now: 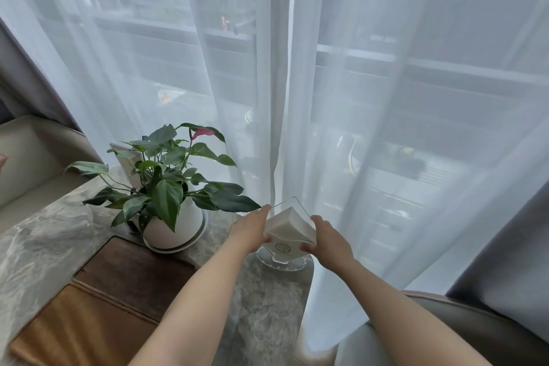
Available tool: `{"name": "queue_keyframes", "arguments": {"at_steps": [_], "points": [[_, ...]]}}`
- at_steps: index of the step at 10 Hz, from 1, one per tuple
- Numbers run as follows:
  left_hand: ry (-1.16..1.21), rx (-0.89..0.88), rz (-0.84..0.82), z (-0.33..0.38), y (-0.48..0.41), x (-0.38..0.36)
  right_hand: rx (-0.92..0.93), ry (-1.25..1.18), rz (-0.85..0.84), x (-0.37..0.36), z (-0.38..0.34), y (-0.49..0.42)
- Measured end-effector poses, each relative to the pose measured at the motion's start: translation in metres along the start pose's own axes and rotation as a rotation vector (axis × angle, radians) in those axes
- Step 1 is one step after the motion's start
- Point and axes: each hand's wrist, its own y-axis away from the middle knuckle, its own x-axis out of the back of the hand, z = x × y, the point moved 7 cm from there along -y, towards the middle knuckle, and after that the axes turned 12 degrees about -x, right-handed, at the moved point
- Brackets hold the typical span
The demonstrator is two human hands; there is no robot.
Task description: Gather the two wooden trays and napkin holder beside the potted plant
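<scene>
Both hands point(285, 235) around napkin-filled holder point(289, 230)

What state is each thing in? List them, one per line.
Napkin holder: upright on the table edge, filled with napkins, gripped on both sides.
Left hand: closed on holder.
Right hand: closed on holder.
Dark wooden tray: flat, empty.
Light wooden tray: flat, empty.
Potted plant: upright.
</scene>
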Motion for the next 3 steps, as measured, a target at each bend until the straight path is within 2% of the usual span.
{"name": "queue_keyframes", "arguments": {"at_steps": [3], "points": [[-0.181,0.018,-0.018,-0.007,0.03,-0.007,0.047,0.02,0.032,0.003,-0.006,0.023]]}}
